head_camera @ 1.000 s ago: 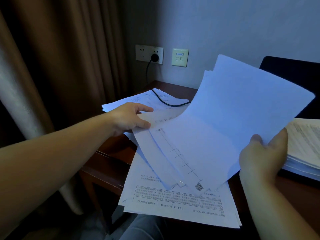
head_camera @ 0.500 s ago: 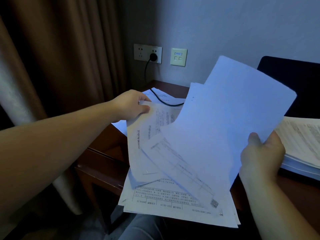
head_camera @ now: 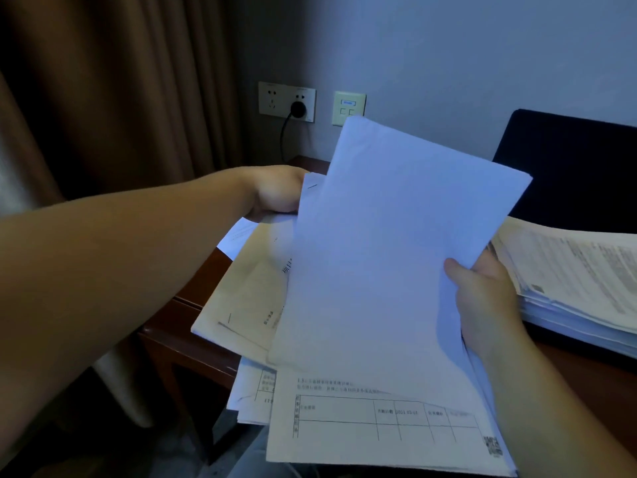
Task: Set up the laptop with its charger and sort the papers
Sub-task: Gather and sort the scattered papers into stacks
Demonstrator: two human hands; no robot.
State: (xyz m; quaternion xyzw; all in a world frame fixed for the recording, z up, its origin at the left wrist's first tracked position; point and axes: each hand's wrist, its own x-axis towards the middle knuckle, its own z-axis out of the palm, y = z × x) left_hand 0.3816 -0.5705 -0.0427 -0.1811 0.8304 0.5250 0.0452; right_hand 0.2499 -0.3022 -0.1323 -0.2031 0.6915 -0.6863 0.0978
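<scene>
Dim light covers your wooden desk [head_camera: 206, 281]. Your right hand [head_camera: 482, 298] grips a raised sheaf of papers [head_camera: 389, 243], thumb on top. Your left hand [head_camera: 275, 191] holds the sheets' far edge, fingers hidden. More papers [head_camera: 379, 429] lie beneath; the laptop [head_camera: 568, 167] stands behind.

Two hands [head_camera: 275, 191] [head_camera: 482, 298]; two wall plates [head_camera: 286, 101] [head_camera: 349, 108]; one laptop [head_camera: 568, 170].
</scene>
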